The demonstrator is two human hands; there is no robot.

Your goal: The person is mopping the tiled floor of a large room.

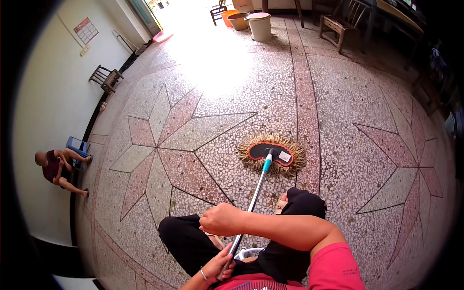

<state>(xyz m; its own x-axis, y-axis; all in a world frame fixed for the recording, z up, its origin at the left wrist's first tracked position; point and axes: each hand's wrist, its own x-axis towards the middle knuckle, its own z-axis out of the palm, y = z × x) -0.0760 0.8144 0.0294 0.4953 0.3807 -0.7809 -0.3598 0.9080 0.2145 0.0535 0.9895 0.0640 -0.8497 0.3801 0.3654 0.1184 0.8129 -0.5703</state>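
Observation:
A mop with a tan fringed head point(270, 154) rests on the terrazzo floor ahead of me. Its black backing has a red edge and a white label. From it a metal handle point(256, 192) with a turquoise collar slopes back toward my lap. My left hand point(218, 265), with a bracelet at the wrist, grips the handle's lower end. Across the middle of the handle lies my right forearm; my right hand point(222, 219) is curled into a fist left of the handle. Its palm side is hidden. Between my black-trousered legs shows part of a white object point(250, 252).
A person point(54, 166) sits by the left wall beside a blue plastic stool point(77, 146). Near that wall stands a small wooden chair point(106, 78). A lidded bucket point(259, 27), a basin point(238, 21) and another wooden chair point(339, 30) are at the far side. Bright light falls through the doorway.

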